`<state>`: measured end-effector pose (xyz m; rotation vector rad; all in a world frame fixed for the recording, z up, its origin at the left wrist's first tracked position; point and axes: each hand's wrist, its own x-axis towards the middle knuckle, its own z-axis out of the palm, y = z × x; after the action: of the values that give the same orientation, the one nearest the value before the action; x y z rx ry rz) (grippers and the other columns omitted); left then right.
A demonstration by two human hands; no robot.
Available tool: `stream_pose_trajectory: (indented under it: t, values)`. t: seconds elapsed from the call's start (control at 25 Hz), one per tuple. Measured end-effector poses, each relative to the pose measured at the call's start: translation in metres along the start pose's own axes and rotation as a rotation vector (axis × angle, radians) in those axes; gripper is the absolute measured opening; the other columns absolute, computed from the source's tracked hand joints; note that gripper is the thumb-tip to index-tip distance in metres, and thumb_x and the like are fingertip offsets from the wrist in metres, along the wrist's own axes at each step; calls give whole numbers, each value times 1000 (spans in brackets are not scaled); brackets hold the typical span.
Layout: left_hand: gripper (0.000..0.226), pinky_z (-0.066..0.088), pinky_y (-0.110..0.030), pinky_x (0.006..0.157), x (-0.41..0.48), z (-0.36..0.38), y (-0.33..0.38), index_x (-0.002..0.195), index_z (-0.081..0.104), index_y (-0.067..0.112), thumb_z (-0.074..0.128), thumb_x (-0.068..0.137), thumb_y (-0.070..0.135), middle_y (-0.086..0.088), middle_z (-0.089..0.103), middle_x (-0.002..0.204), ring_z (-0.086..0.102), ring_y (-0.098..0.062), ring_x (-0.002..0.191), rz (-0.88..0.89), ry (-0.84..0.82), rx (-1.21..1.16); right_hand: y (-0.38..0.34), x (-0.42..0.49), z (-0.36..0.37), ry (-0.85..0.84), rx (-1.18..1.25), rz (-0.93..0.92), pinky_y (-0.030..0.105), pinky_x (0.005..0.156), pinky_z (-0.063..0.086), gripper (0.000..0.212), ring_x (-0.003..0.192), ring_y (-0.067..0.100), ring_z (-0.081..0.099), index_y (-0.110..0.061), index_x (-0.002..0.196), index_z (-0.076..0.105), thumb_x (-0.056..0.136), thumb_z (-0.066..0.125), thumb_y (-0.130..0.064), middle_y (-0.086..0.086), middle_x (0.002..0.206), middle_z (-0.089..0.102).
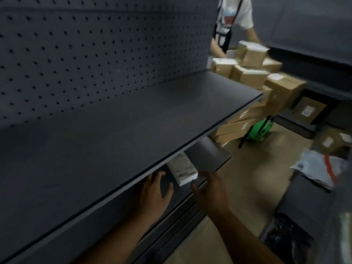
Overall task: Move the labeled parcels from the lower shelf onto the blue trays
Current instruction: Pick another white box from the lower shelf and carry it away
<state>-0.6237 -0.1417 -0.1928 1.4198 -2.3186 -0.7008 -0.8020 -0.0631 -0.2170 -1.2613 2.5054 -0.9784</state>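
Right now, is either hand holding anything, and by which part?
The right hand grips the white labeled parcel at its near right corner, under the upper shelf. The left hand is open beside it, holding nothing.

A dark grey parcel [206,156] with a white printed label [182,171] lies tilted at the front edge of the lower shelf [167,212], half tucked under the shelf board above, its labelled end towards the camera. Label text is blurred.
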Motion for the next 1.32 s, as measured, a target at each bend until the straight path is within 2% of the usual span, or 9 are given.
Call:
stream_pose_trajectory:
  t: [0.12,0.24,0.44,0.6,0.72,0.84,0.96,1.16,1.32]
  values:
    - [51,40,-34,106,29,33,-14,140,53,28,49,98,55,0,57,142,52,-21,129,-48,52,101,25,46,49,-58,-1,17,42,89,54,56,111,33,63,-15,129,63,83,76,-45,12,122,67]
    - [47,39,-37,105,41,62,-24,133,61,22,54,96,49,-5,61,135,53,-26,125,-89,72,154,52,83,87,-114,1,91,49,105,45,83,130,39,51,-10,147,47,83,73,-57,18,142,56]
    - [38,42,-40,98,33,76,-31,123,67,18,64,93,42,-7,65,123,58,-31,115,-207,146,155,76,114,122,-256,-35,137,52,116,31,101,139,37,41,-12,152,39,77,71,-71,16,151,47]
    - [48,46,-42,96,21,68,-30,116,72,16,52,89,50,-8,69,117,63,-33,110,-287,189,177,76,108,132,-189,76,46,55,110,42,83,130,34,52,-10,136,54,75,78,-62,14,138,58]
    - [58,48,-44,94,13,61,-25,114,74,16,41,86,56,-7,70,114,65,-34,106,-318,220,176,66,97,135,-167,226,-24,55,101,53,81,129,34,55,-7,142,50,79,82,-47,16,142,54]
    - [59,49,-45,95,3,51,-23,116,73,18,40,86,58,-7,70,116,65,-32,109,-383,263,163,60,97,134,-215,483,51,35,81,63,59,119,26,64,-14,134,57,84,83,-31,10,135,62]
    - [63,49,-44,97,-11,41,-20,120,71,18,37,87,60,-6,70,121,63,-31,115,-449,284,135,56,101,119,-244,580,173,6,53,51,40,96,16,69,-13,122,67,87,80,-27,8,118,71]
    - [57,47,-40,99,-58,19,4,124,69,22,40,90,58,0,69,125,61,-26,118,-607,360,129,29,72,81,-465,657,264,12,51,49,17,74,2,65,-26,92,69,85,81,-34,-2,88,71]
    - [54,51,-41,92,-125,0,14,116,72,18,43,91,56,-3,72,116,65,-28,108,-737,500,169,-20,19,58,-696,654,119,11,44,48,15,60,3,70,-30,82,70,83,83,-38,-10,73,75]
